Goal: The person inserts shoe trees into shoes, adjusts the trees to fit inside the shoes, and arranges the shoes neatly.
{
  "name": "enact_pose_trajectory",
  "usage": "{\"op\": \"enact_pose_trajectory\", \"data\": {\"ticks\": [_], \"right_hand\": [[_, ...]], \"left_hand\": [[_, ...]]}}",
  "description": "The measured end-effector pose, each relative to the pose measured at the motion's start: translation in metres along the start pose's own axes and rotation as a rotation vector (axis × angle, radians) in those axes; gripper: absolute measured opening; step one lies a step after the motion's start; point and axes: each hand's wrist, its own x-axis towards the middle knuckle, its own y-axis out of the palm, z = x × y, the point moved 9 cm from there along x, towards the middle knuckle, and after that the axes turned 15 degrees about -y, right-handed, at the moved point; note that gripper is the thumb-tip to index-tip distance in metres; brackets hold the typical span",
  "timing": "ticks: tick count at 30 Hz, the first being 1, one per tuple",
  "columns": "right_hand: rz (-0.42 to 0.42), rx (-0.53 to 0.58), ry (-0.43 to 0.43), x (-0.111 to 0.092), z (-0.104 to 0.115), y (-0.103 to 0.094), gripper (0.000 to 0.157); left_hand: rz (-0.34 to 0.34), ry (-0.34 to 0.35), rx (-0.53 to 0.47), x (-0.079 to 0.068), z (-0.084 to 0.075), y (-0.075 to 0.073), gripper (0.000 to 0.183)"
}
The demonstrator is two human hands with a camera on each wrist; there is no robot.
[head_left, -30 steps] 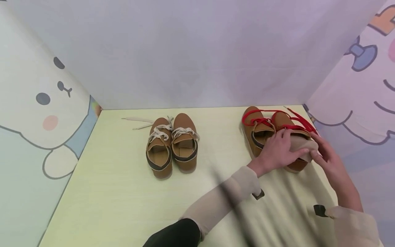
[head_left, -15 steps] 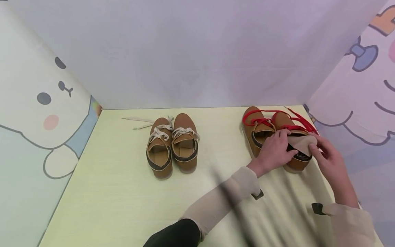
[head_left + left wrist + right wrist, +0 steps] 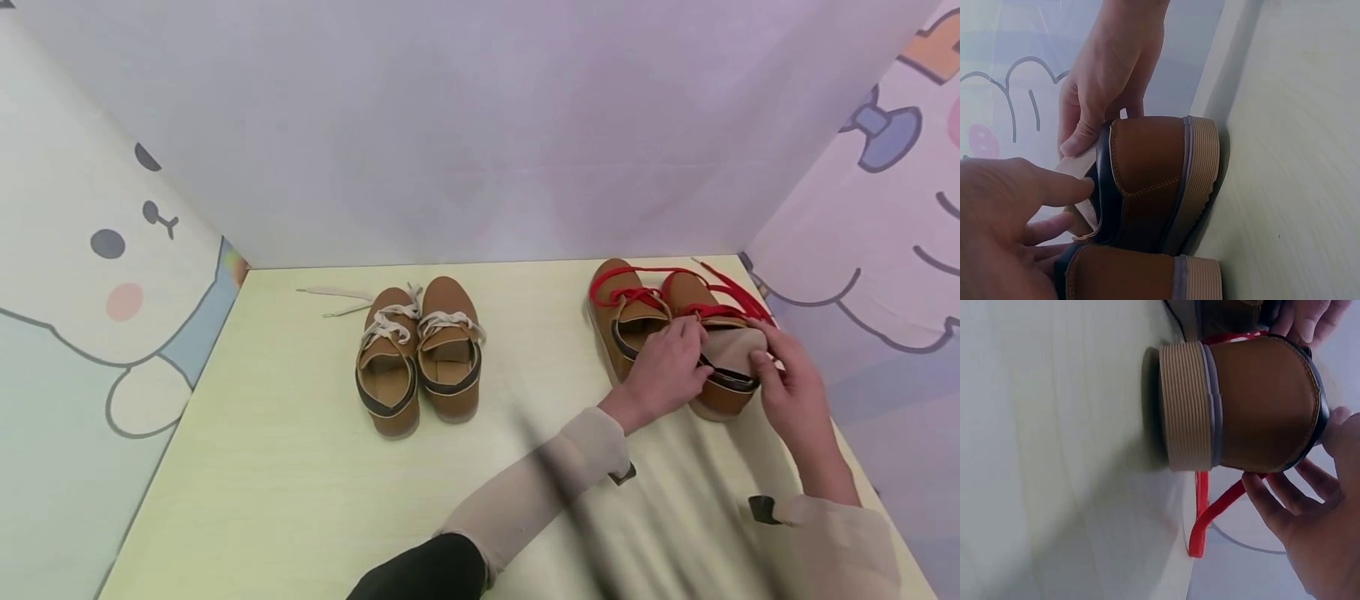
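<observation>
At the right of the head view, a brown shoe (image 3: 722, 402) with red laces and a black collar stands on the table. A beige insole (image 3: 733, 347) lies partly inside its opening, its front end hidden in the shoe. My right hand (image 3: 797, 387) pinches the insole's heel end at the right side of the collar, thumb on top. My left hand (image 3: 663, 367) holds the left side of the opening, with its thumb at the black collar. In the right wrist view the shoe's heel (image 3: 1266, 403) faces the camera, with the right fingers along its side.
The matching red-laced shoe (image 3: 611, 333) stands close on the left, partly behind my left hand. Further left is a pair of brown shoes (image 3: 455, 396) with white laces. A pale wall (image 3: 480, 133) rises behind the yellowish table (image 3: 262, 467).
The insole's heel end has dropped and turned, so more of the black collar shows. My right hand has moved slightly left with it. The left hand stays at the opening, its thumb drawn in slightly.
</observation>
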Motion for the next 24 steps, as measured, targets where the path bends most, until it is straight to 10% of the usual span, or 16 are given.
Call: {"op": "enact_pose_trajectory", "data": {"ticks": [13, 24], "right_hand": [[-0.046, -0.131, 0.076, 0.0, 0.006, 0.005, 0.048], [-0.018, -0.19, -0.097, 0.004, 0.025, 0.0, 0.05]], "left_hand": [[0.047, 0.081, 0.15, 0.002, -0.005, 0.004, 0.025], [0.081, 0.119, 0.288, -0.002, -0.011, 0.011, 0.017]]}}
